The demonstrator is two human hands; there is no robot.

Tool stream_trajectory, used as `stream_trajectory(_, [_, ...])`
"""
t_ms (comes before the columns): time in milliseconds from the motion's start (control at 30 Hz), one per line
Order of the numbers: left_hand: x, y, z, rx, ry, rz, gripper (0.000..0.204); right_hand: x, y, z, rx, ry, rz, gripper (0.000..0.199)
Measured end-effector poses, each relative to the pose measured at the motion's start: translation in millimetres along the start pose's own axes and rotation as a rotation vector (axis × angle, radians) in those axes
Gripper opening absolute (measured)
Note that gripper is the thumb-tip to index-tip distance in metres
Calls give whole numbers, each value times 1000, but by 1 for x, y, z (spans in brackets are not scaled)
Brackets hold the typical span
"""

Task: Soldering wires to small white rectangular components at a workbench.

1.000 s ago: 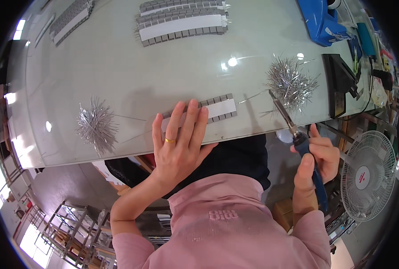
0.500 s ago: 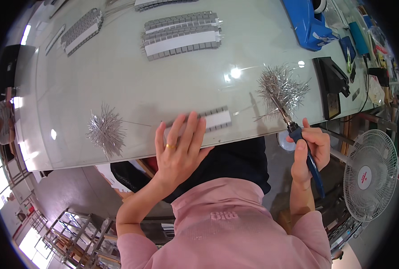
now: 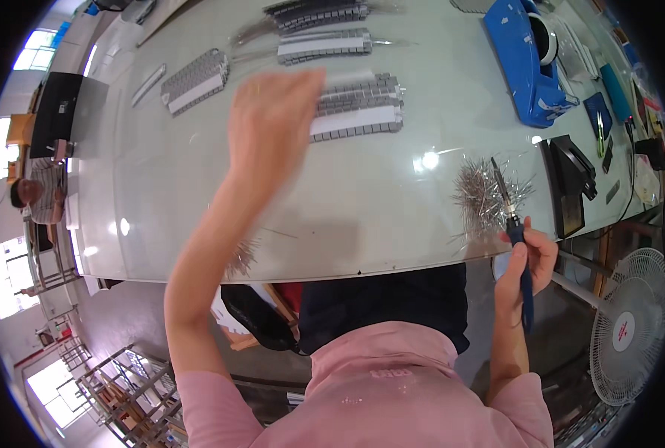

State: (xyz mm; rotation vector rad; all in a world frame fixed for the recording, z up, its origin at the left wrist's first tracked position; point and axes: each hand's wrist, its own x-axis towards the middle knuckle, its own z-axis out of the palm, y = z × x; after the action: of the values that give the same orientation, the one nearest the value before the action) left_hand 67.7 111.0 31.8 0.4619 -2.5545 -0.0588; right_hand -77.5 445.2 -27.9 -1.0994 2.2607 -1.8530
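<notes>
My left hand (image 3: 273,119), smeared by motion, is over the middle of the table at the left end of a stack of grey-and-white segmented strips (image 3: 362,119). Its fingers look closed. Beside the fingertips a blurred pale strip (image 3: 351,78) lies along the stack's far side, seemingly in their hold. My right hand (image 3: 528,257) is wrapped round dark-handled long-nose pliers (image 3: 517,231), tips pointing away over a bristly heap of silver wire pieces (image 3: 482,196). My left forearm partly hides a second wire heap (image 3: 241,257) near the front edge.
More segmented strips lie farther back (image 3: 325,46) and at the left (image 3: 196,82). A blue tape dispenser (image 3: 523,67) and a black stand-like device (image 3: 567,179) occupy the right side. A white fan (image 3: 625,328) stands beyond the right corner. Another person (image 3: 41,193) is at far left.
My left hand has left the front edge and moved away to the stack; the strip beneath it is gone from there. My right hand keeps its pliers. The whole view has shifted slightly.
</notes>
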Motion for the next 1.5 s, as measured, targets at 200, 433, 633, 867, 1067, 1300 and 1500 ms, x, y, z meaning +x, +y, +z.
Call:
stream_trajectory(200, [60,-84,64,109,85,168,23,-16,14,8,-106,-87,-248,28])
stream_trajectory(433, [17,-45,27,105,-145,219,38,-32,20,-4,-153,-216,-268,14])
stream_trajectory(633, [-19,-7,29,-54,-192,162,47,-35,20,10,-212,-252,-386,20])
stream_trajectory(867, [-20,-3,32,-27,-174,186,45,-35,9,36,-267,-120,-357,20])
stream_trajectory(1067, [-56,29,9,-1,-218,176,42,-20,-3,61,-266,-123,-346,18])
stream_trajectory(1300, [-121,79,-15,-151,-319,63,53,-12,-9,66,-236,-139,-301,18])
stream_trajectory(1500, [-138,99,-9,-138,-327,-1,58,-6,-28,29,-72,-221,-171,24])
